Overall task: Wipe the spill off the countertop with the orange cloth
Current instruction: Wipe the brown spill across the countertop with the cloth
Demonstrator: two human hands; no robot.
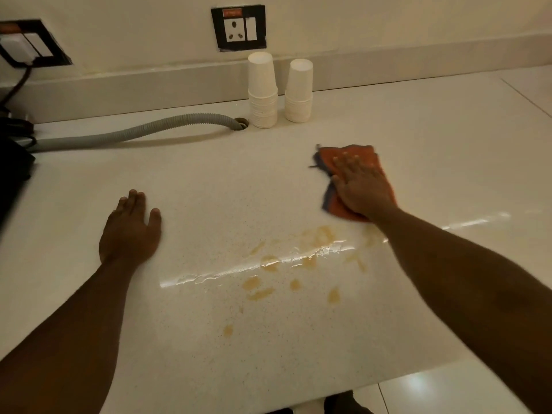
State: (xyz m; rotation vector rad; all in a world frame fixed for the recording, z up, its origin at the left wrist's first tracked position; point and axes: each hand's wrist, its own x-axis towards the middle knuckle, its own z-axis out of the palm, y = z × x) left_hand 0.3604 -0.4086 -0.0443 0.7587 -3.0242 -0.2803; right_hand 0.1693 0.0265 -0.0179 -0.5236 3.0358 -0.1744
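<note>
Right hand (pixel 363 186) flat, fingers spread, pressing the orange cloth (pixel 352 158) onto the desk (pixel 209 180). Left hand (pixel 130 231) open, palm down on desk, well apart. Yellowish spill (pixel 286 264) patches between them, nearer the edge, just beside cloth.

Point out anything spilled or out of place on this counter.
Yellowish-brown spill lies in scattered blotches and wet streaks on the countertop, near its front edge. The orange cloth, flat under the right hand, sits beyond the blotches, not on them. Nothing else stands out.
</note>
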